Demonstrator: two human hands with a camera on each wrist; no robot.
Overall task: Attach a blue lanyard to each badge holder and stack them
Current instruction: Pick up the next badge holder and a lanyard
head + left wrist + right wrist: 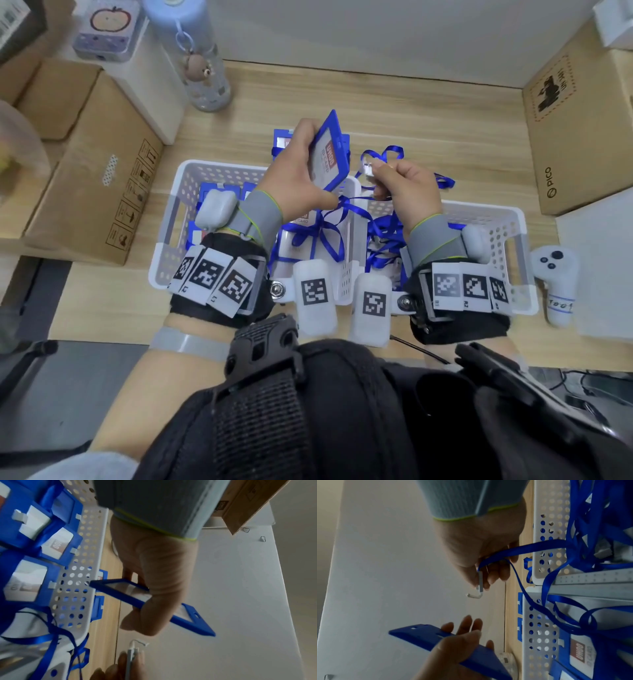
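My left hand [301, 168] grips a blue badge holder [330, 150] by its long edges and holds it tilted above the baskets; the same badge holder [193, 619] [426, 637] shows its slotted end in both wrist views. My right hand [400, 178] pinches the white clip [369, 168] of a blue lanyard [387, 156]. The clip's hook [475, 595] stands open, a short gap away from the holder's slot. The lanyard ribbon [530, 547] trails back into the right basket. More badge holders [27, 580] lie in the left basket.
Two white perforated baskets [219, 171] [503, 226] sit side by side on the wooden desk; the right one holds several tangled lanyards. Finished badges [284, 140] lie behind the baskets. Cardboard boxes [92, 192] [579, 130], a bottle [202, 68] and a white controller [558, 284] flank them.
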